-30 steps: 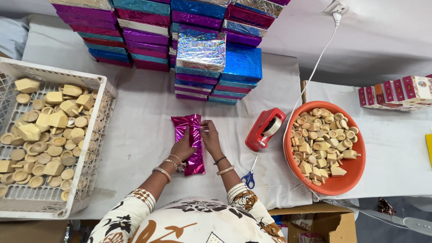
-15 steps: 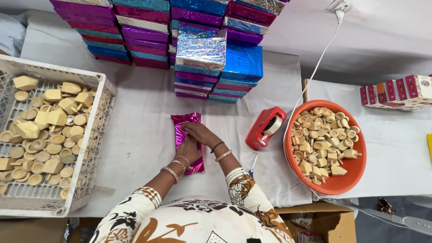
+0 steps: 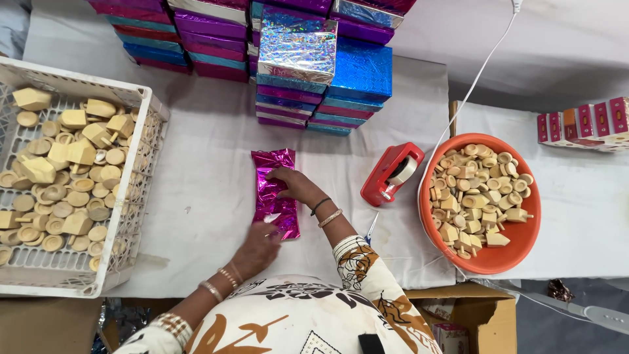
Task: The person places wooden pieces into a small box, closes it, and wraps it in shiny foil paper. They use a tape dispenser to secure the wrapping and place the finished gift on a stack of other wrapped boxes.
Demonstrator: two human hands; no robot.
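1. A pink foil-wrapped packet is lying flat on the white table, between the white crate and the red tape dispenser.
2. The right hand is pressing down on the packet's right edge, fingers bent.
3. The left hand is touching its lower end, fingers curled.
4. An orange bowl of wooden pieces is sitting further right.

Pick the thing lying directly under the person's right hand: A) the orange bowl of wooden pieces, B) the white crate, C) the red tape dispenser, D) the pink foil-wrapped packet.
D: the right hand rests on the pink foil-wrapped packet on the white cloth, while the left hand touches its near end.
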